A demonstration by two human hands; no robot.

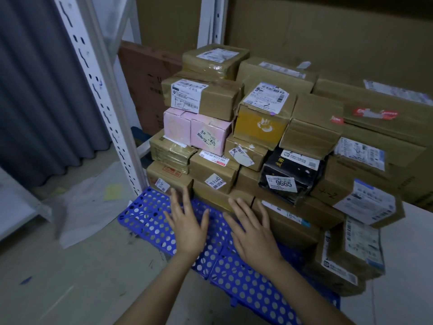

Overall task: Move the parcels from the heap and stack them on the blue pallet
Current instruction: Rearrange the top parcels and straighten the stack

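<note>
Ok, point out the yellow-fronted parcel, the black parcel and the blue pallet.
yellow-fronted parcel (260, 127), head view, middle of its yellow face
black parcel (307, 181), head view, dark face right of the 9665 label
blue pallet (150, 214), head view, bare perforated top

Two hands (187, 227) (254, 233), one blue pallet (246, 287)

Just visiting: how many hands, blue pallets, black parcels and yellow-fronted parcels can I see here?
Hands: 2, left hand and right hand
Blue pallet: 1
Black parcel: 1
Yellow-fronted parcel: 1
Total: 5
</note>
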